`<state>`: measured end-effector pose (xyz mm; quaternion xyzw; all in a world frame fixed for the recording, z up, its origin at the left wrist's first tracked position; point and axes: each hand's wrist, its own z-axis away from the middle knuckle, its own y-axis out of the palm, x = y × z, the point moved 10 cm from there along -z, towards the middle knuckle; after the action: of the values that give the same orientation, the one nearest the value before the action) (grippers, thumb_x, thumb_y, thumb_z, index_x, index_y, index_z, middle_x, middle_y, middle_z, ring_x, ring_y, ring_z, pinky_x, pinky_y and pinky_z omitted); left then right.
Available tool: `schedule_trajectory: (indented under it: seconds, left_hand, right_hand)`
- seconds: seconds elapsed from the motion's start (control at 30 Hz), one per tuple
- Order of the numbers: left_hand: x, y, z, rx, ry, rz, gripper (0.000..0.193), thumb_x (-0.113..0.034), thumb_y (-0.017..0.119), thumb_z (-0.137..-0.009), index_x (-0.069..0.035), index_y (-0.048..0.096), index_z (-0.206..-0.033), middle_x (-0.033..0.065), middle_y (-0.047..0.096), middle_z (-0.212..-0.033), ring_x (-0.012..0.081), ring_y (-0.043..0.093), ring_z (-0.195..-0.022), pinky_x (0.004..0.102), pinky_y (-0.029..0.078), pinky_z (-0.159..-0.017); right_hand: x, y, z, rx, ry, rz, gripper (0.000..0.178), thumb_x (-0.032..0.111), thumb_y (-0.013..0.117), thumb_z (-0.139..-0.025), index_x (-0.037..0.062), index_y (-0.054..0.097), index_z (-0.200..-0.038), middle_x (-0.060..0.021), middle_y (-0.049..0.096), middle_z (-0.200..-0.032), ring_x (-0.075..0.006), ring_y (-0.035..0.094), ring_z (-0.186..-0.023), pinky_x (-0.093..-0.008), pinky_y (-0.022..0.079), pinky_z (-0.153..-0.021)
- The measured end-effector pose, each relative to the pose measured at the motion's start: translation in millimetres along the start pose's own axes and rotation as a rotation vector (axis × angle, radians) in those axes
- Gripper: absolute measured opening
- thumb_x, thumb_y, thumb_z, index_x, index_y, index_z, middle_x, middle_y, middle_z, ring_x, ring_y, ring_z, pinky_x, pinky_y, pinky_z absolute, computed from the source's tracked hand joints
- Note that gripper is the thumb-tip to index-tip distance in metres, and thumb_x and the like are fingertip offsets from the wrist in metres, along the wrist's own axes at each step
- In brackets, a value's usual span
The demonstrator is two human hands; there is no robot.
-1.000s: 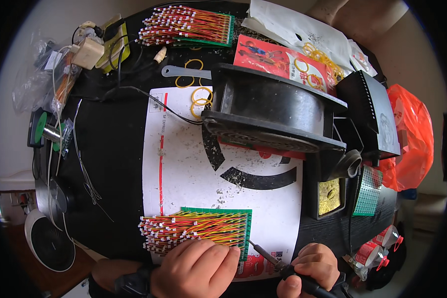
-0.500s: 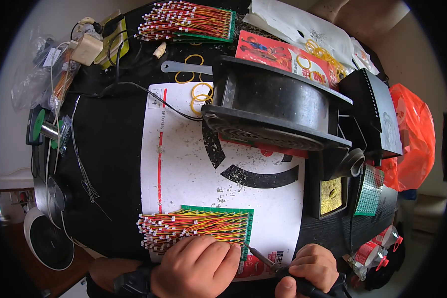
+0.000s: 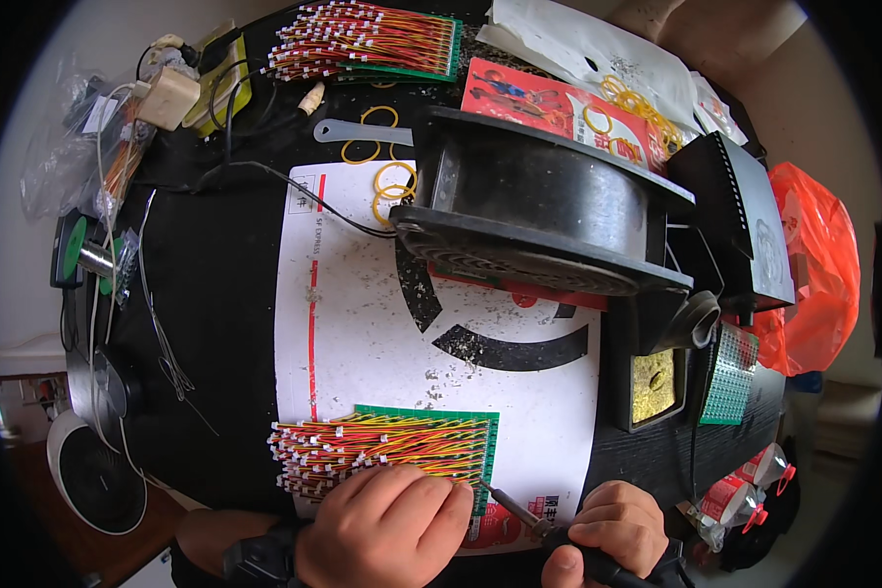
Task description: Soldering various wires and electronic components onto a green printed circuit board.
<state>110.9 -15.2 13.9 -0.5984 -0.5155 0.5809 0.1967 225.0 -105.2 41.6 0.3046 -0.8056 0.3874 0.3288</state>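
Two hands work on a green circuit board (image 3: 431, 441) at the lower middle of the frame.

The left hand (image 3: 387, 529) lies with curled fingers (image 3: 441, 510) on the near edge of the board, pressing its red, yellow and orange wires (image 3: 363, 453). The right hand (image 3: 608, 534) is closed around a dark soldering iron (image 3: 534, 524); its thin metal tip touches the board's right edge, just beside the left fingertips. The board is flat and rectangular, on a white sheet (image 3: 382, 333) speckled with small grey crumbs. A round black fan (image 3: 549, 220) stands in the upper right.

Green circuit board (image 3: 480, 431), red-yellow wires (image 3: 382, 446); white sheet (image 3: 363, 333), black table (image 3: 216, 294).
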Motion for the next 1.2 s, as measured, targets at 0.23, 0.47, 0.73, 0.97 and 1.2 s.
schedule_trajectory:
  seconds: [0.23,0.47,0.73,0.97,1.2]
  left_hand:
    - [-3.9,-2.5,-0.6,-0.013,0.015,-0.008,0.022,-0.006,0.075,-0.073,-0.001,0.076,-0.094,0.0064,0.067,-0.083,0.0222,0.066,-0.075,0.0320,0.055,-0.062]
    - [-3.7,2.6,-1.5,0.014,0.024,-0.027,0.021,-0.006,0.075,-0.074,-0.001,0.076,-0.095,0.0060,0.067,-0.084,0.0218,0.066,-0.075,0.0321,0.056,-0.062]
    - [-7.1,0.1,-3.7,0.018,0.042,-0.011,0.021,-0.007,0.075,-0.075,-0.002,0.075,-0.096,0.0057,0.067,-0.086,0.0216,0.066,-0.076,0.0321,0.056,-0.063]
    - [-1.2,2.5,-0.6,0.000,0.015,-0.019,0.021,-0.007,0.075,-0.075,-0.002,0.075,-0.096,0.0060,0.067,-0.086,0.0219,0.066,-0.077,0.0322,0.056,-0.064]
    - [-2.5,-1.7,-0.1,0.004,-0.011,0.008,0.021,-0.005,0.073,-0.075,-0.002,0.075,-0.095,0.0059,0.067,-0.087,0.0223,0.066,-0.078,0.0329,0.056,-0.065]
  right_hand:
    - [2.9,-1.4,-0.8,0.019,-0.006,-0.002,0.018,0.002,0.073,-0.081,-0.0034,0.059,-0.090,-0.0097,0.057,-0.066,-0.0214,0.051,-0.048,-0.0326,0.043,-0.047]
    - [0.6,-0.7,-0.3,0.018,0.004,0.016,0.017,0.003,0.074,-0.081,-0.0031,0.059,-0.089,-0.0094,0.057,-0.066,-0.0218,0.051,-0.048,-0.0326,0.043,-0.048]
    - [8.6,-13.4,5.7,-0.134,-0.017,-0.014,0.018,0.005,0.071,-0.083,-0.0055,0.058,-0.089,-0.0108,0.055,-0.065,-0.0195,0.049,-0.048,-0.0320,0.041,-0.045]
    - [0.3,-7.1,4.7,-0.127,-0.022,-0.058,0.018,0.005,0.071,-0.083,-0.0059,0.058,-0.089,-0.0110,0.055,-0.064,-0.0199,0.048,-0.047,-0.0324,0.041,-0.045]
    - [0.4,-8.3,4.2,-0.129,-0.015,-0.048,0.018,0.004,0.072,-0.082,-0.0056,0.058,-0.088,-0.0109,0.055,-0.064,-0.0206,0.049,-0.047,-0.0328,0.042,-0.046]
